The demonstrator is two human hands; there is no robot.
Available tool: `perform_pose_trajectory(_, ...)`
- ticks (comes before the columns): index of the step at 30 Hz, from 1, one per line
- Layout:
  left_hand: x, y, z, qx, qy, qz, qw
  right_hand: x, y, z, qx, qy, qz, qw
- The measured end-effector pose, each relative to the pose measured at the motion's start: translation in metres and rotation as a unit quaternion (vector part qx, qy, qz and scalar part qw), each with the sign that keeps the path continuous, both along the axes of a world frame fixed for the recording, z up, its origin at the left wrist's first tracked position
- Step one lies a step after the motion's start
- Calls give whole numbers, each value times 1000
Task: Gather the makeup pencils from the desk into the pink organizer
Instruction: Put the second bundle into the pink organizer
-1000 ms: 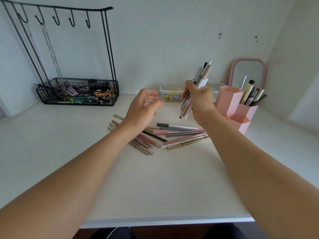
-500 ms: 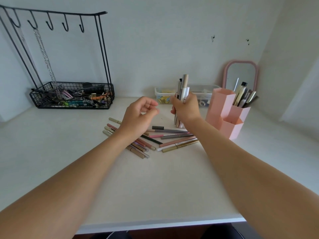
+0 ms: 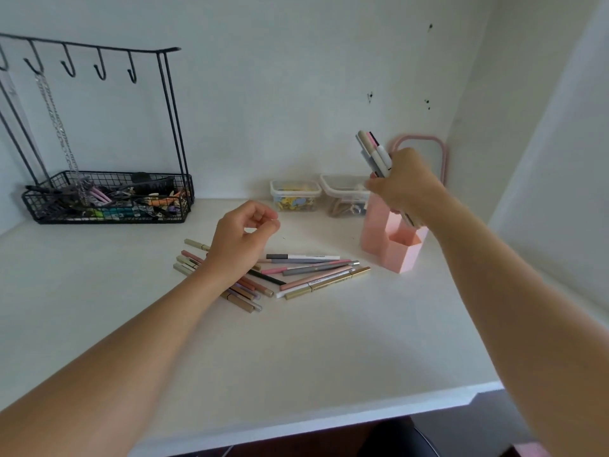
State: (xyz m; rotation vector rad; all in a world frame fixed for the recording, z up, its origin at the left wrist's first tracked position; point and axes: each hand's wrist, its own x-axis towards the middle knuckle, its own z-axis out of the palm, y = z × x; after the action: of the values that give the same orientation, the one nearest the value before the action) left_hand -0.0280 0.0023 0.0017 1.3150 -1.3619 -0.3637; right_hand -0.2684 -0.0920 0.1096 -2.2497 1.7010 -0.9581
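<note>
Head view: my right hand (image 3: 407,184) grips a bundle of pencils (image 3: 374,153) upright over the organizer (image 3: 390,250) near the desk's (image 3: 296,357) back right corner. My left hand (image 3: 242,237), loosely curled, holds nothing above the loose pencils (image 3: 313,272) mid-desk.

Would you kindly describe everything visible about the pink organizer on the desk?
The pink organizer looks like matte plastic, made of joined angular compartments of different heights: a tall one at the left and a low open one in front, which shows nothing inside. It stands upright on the white desk near the right back corner, in front of two clear boxes and a pink-framed mirror. The right hand hovers above it, lowering a bundle of pencils into a rear compartment; whether they touch it is hidden.
</note>
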Motion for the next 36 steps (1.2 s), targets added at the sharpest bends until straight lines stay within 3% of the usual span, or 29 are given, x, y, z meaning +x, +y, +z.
perform_pose_trajectory(6, 1, 2, -1, 4, -3, 7, 1000, -19, 4, -6, 35, 79, -15, 996)
perform_pose_trajectory(20, 0, -2, -4, -4, -8, 5, 1000, -30, 11, -3, 79, 23, 40, 996)
perform_pose_trajectory(22, 0, -2, -3, -3, -6, 6, 1000, -32, 12, 7, 52, -40, 30, 997)
perform_pose_trajectory(24, 1, -3, -4, -4, -6, 10, 1000, -29, 10, 23, 16, -177, 47, 983)
perform_pose_trajectory(26, 0, -3, -4, -3, -7, 10, 1000, -23, 8, 38, 4, -324, 93, 941)
perform_pose_trajectory(28, 0, -2, -4, -3, -8, 9, 1000, -13, 2, 46, 7, -413, 117, 903)
perform_pose_trajectory(32, 1, -1, -5, -5, -5, 5, 1000, 1, -15, 37, 21, -494, 135, 858)
perform_pose_trajectory(34, 1, -2, -5, -4, -2, 4, 1000, 3, -22, 25, 31, -491, 121, 862)
perform_pose_trajectory(36, 1, -2, -5, -5, -1, 5, 1000, 4, -26, 13, 35, -439, 105, 892)
